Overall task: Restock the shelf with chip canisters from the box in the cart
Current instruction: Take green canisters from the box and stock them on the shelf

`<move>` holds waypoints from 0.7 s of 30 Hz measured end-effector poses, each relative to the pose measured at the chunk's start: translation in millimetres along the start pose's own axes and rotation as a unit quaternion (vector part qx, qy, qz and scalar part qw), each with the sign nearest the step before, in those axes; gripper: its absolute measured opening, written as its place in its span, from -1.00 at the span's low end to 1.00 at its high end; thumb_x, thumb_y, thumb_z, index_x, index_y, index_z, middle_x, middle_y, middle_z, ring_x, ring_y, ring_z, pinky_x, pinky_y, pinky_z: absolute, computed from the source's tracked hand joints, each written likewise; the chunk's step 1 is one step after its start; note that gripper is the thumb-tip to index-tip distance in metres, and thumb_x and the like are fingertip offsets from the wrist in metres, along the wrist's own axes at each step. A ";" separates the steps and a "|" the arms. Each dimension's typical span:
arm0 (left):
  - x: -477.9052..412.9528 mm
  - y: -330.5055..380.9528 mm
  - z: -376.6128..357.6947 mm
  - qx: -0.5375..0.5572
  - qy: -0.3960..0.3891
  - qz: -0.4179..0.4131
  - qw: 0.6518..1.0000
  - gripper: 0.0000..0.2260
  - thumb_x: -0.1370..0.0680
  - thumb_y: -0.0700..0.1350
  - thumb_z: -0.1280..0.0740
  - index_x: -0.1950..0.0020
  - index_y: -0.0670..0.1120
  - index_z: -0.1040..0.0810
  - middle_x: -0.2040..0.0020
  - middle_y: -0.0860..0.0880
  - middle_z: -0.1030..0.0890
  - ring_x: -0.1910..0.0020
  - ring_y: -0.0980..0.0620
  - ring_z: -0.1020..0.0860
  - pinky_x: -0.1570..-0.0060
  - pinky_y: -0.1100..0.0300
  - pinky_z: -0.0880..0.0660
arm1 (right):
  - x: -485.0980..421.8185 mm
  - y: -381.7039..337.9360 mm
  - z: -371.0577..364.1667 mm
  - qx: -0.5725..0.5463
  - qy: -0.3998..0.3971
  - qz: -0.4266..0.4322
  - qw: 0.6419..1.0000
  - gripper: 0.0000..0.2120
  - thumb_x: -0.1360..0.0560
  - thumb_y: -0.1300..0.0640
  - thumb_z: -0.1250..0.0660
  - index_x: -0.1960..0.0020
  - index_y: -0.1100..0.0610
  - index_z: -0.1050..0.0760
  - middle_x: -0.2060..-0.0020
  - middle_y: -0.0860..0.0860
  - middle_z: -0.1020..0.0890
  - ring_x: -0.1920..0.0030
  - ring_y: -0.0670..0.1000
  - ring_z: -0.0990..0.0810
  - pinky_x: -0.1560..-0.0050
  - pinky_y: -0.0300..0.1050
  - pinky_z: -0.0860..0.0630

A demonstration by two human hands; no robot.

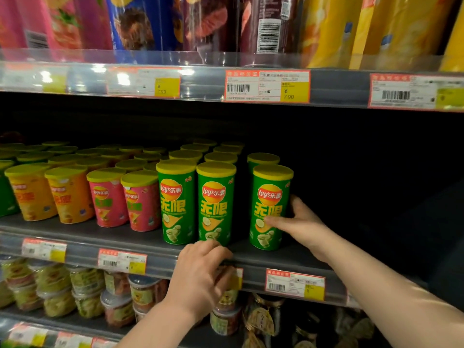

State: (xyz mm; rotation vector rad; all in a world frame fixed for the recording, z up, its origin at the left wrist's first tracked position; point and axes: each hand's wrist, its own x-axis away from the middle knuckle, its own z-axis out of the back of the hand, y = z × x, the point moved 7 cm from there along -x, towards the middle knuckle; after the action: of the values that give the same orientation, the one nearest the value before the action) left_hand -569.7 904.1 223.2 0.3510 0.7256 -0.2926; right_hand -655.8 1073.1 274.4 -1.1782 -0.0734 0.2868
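The green chip canister [270,209] stands upright on the middle shelf [306,259], near its front edge, at the right end of the front row. My right grip [300,221] is clasped around it: the thumb lies across the printed front, and the fingers wrap the right side and pass behind. A second green canister [262,160] stands directly behind it, with only the lid and upper wall visible.

A gap separates the held canister from two more green canisters [216,207] to its left, which stand side by side. My left grip [200,275] rests on the shelf's front rail just below the nearer of these, with the fingers curled over the lip and the thumb against the rail face.

Further left, the front row holds two pink canisters [125,199], then two orange canisters [50,194]. More rows stand behind them. Price tags [295,285] line the rail.

The upper shelf [206,81] carries tall canisters. The lower shelf holds clear tubs [88,290].
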 end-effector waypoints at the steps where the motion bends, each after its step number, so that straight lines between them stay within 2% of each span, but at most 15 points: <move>1: 0.2 -1.3 -0.3 0.000 0.005 -0.002 1.000 -0.83 -0.39 0.10 -0.26 0.05 0.13 -0.44 0.17 0.10 -0.54 0.19 0.06 -0.49 0.15 0.26 -0.31 | -3.2 2.0 -3.1 0.018 -0.006 -0.006 1.000 -0.25 -0.39 0.15 -0.49 -0.46 0.06 -0.17 -0.38 0.04 -0.41 -0.34 0.05 -0.41 -0.20 -0.15 -0.34; 5: 1.2 -2.5 -1.0 -0.018 0.007 -0.006 1.000 -0.77 -0.34 0.11 -0.25 0.02 0.13 -0.41 0.15 0.09 -0.54 0.15 0.10 -0.42 0.14 0.25 -0.30 | -19.0 7.6 -8.3 0.057 0.017 -0.022 0.998 -0.20 -0.34 0.17 -0.53 -0.44 0.09 -0.16 -0.35 0.09 -0.44 -0.33 0.10 -0.43 -0.30 0.00 -0.39; 9: 3.5 -3.0 -3.6 -0.031 0.001 -0.006 0.999 -0.75 -0.34 0.13 -0.23 0.01 0.14 -0.40 0.13 0.10 -0.53 0.14 0.10 -0.41 0.13 0.25 -0.30 | -34.0 8.2 -13.8 0.032 0.005 -0.011 0.999 -0.26 -0.35 0.22 -0.52 -0.41 0.11 -0.20 -0.31 0.11 -0.47 -0.29 0.10 -0.46 -0.25 -0.03 -0.39; 13: 3.3 -2.9 -3.4 -0.037 -0.001 -0.009 0.999 -0.72 -0.32 0.11 -0.31 0.00 0.14 -0.40 0.12 0.11 -0.53 0.13 0.11 -0.41 0.15 0.21 -0.44 | -45.9 8.6 -19.3 0.011 0.005 0.005 1.000 -0.29 -0.35 0.27 -0.50 -0.38 0.15 -0.21 -0.27 0.13 -0.49 -0.26 0.09 -0.48 -0.18 -0.08 -0.40; 18: 4.0 -3.1 -2.8 -0.030 -0.014 -0.007 0.999 -0.69 -0.30 0.11 -0.33 -0.01 0.15 -0.40 0.11 0.11 -0.53 0.12 0.12 -0.42 0.07 0.29 -0.31 | -57.7 5.6 -20.9 0.013 0.018 0.011 1.000 -0.28 -0.36 0.29 -0.50 -0.39 0.17 -0.21 -0.26 0.15 -0.49 -0.26 0.10 -0.47 -0.12 -0.14 -0.38; 21: 4.1 -3.1 -2.5 -0.030 -0.016 -0.007 0.999 -0.67 -0.29 0.09 -0.38 -0.01 0.15 -0.40 0.11 0.11 -0.54 0.11 0.13 -0.41 0.06 0.28 -0.38 | -62.9 5.0 -20.9 0.019 0.020 0.008 1.000 -0.28 -0.36 0.28 -0.50 -0.40 0.18 -0.20 -0.26 0.15 -0.49 -0.28 0.12 -0.46 -0.14 -0.13 -0.39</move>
State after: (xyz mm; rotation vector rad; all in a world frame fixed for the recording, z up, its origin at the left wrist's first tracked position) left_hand -569.5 901.8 218.0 0.2840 0.7040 -0.2878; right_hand -712.9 1039.8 267.6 -1.1473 -0.0243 0.2781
